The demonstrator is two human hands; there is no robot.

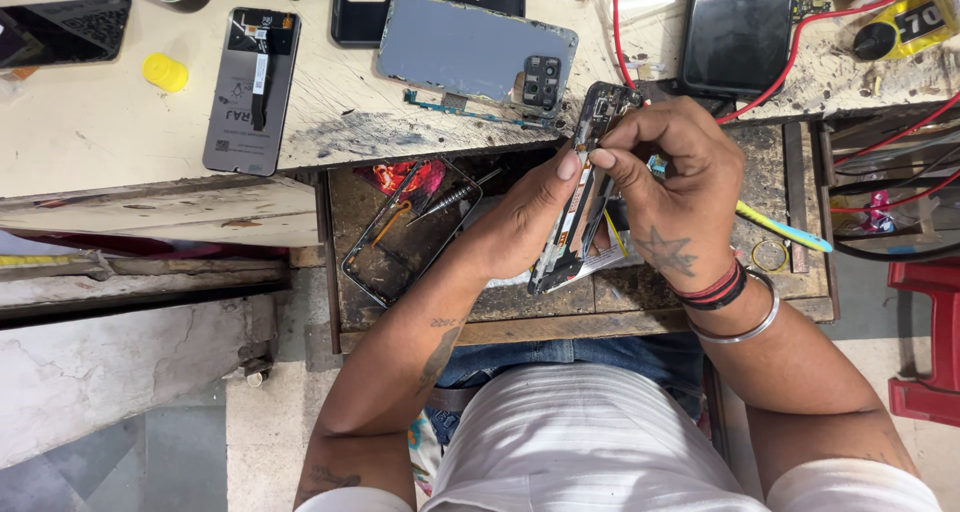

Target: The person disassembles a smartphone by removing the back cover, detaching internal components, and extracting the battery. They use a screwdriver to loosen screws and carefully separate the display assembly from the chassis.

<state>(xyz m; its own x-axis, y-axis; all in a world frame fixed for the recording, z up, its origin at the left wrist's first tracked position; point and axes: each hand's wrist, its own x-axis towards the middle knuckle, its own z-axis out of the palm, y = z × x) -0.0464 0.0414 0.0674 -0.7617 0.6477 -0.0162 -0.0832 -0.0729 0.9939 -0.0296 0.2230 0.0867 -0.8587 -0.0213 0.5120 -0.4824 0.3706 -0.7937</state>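
Phone (585, 187): an opened handset with its back off, held above the open drawer (640, 307) just below the counter (110, 122) edge.
Long axis: runs from lower left, near the person, up to the right — camera end up at the counter edge, bottom end down over the drawer.
Left hand (520, 222): under and beside the phone, grip closed around its lower half, thumb pressed on the near edge.
Right hand (665, 187): on the phone's right side, fingers curled in a tight pinch at the upper half; whether the pinch holds a small part I cannot tell.
Nearer hand: both touch it — the left carries, the right works from above.
Drawer: a bare frame (405, 237) lies left of the hands, tweezers (450, 200) across it.
Counter: grey back cover (470, 52) beyond the phone's top end, another open handset (250, 87) well to the left.
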